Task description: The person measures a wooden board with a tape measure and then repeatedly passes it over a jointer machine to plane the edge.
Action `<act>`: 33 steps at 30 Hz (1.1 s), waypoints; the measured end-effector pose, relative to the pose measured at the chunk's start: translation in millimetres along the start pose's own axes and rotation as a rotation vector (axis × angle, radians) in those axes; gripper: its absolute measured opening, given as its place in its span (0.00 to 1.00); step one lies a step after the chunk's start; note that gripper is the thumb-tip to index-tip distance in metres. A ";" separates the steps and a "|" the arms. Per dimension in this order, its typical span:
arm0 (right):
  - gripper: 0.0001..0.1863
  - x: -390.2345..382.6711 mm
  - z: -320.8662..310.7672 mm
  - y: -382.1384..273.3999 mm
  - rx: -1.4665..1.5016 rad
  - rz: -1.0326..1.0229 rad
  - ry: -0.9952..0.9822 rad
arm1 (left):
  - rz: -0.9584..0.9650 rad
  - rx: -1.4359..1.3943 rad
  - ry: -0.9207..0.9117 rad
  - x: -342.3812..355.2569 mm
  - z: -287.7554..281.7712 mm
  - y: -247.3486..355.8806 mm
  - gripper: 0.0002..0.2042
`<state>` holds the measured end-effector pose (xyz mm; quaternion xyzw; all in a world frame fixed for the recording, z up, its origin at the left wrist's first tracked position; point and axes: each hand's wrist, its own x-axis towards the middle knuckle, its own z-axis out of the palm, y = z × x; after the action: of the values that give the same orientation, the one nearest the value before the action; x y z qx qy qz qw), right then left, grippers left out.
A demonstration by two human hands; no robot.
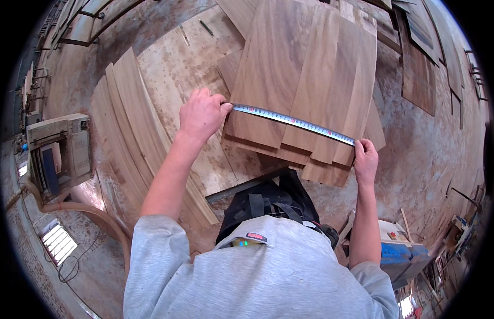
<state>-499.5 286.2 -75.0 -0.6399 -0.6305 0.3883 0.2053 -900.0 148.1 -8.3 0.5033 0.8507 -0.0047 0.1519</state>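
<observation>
A steel measuring tape (292,121) is stretched across a stack of overlapping brown wooden boards (268,58), slanting down from left to right. My left hand (201,111) is closed on the tape at the left edge of the boards. My right hand (366,157) pinches the tape at the right edge, lower than my left. A long, thin green object (206,27) lies on the pale worktop (156,53) above my left hand. Several long, narrow planks (127,130) lie along the worktop's left side.
A boxy machine (58,151) with a hose (85,211) stands at the left. Wooden panels (419,90) stand at the upper right, and a metal rack (82,40) is at the upper left. A blue-and-white machine (398,254) stands at the lower right, near my right arm.
</observation>
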 end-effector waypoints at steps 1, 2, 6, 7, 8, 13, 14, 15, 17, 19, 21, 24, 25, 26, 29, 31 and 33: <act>0.12 -0.2 0.1 -0.5 0.000 0.003 0.001 | 0.002 0.003 0.006 -0.2 0.2 0.7 0.13; 0.12 -0.4 0.0 -1.0 0.000 0.005 0.001 | 0.003 0.007 0.012 -0.4 0.3 1.4 0.13; 0.11 -0.3 0.8 -1.6 0.015 0.024 -0.002 | 0.005 0.018 0.009 0.5 1.1 1.9 0.14; 0.11 0.2 0.5 0.4 0.014 0.024 -0.003 | 0.005 0.019 0.004 1.3 0.9 2.0 0.15; 0.11 0.5 0.3 1.8 0.013 0.024 -0.004 | 0.005 0.020 0.000 1.9 0.5 2.3 0.15; 0.11 0.4 1.1 1.1 -0.016 0.024 0.004 | -0.041 0.035 -0.053 2.6 -4.0 7.2 0.15; 0.11 0.0 1.4 -0.2 -0.019 0.022 0.004 | -0.039 0.037 -0.049 2.5 -3.8 6.8 0.16; 0.11 -0.6 1.5 -1.3 -0.016 0.015 0.006 | -0.038 0.038 -0.054 3.3 -3.4 6.8 0.15; 0.12 -1.8 2.2 -3.0 -0.008 0.001 0.009 | -0.035 0.039 -0.062 4.5 -3.4 6.6 0.15; 0.12 -1.4 1.1 0.3 0.004 -0.012 0.009 | -0.035 0.031 -0.063 6.0 -3.4 7.5 0.15; 0.12 -1.8 1.3 4.2 -0.018 -0.031 0.010 | -0.026 0.044 -0.050 7.6 -1.6 8.0 0.15; 0.12 -2.5 1.6 -5.1 -0.101 -0.027 0.035 | -0.002 0.054 -0.021 6.6 6.0 5.3 0.16; 0.12 -3.3 1.9 -8.9 -0.102 -0.059 0.042 | -0.004 0.052 -0.021 6.5 5.4 5.5 0.16; 0.12 -3.8 2.1 -8.9 -0.101 -0.067 0.057 | -0.005 0.050 -0.022 6.3 4.6 6.1 0.16; 0.11 -3.7 1.3 -10.6 -0.072 -0.066 0.061 | -0.017 0.050 -0.052 7.6 2.1 10.5 0.15; 0.11 -1.8 3.0 -4.0 -0.045 -0.102 0.078 | -0.026 0.038 -0.068 7.6 0.1 12.2 0.15; 0.11 -2.3 -1.5 -11.1 -0.060 -0.002 0.037 | -0.036 0.040 -0.076 8.1 -0.7 13.5 0.15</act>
<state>-505.3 285.7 -65.1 -0.6525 -0.6385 0.3569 0.1980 -892.2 161.8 -7.8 0.4903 0.8529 -0.0436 0.1740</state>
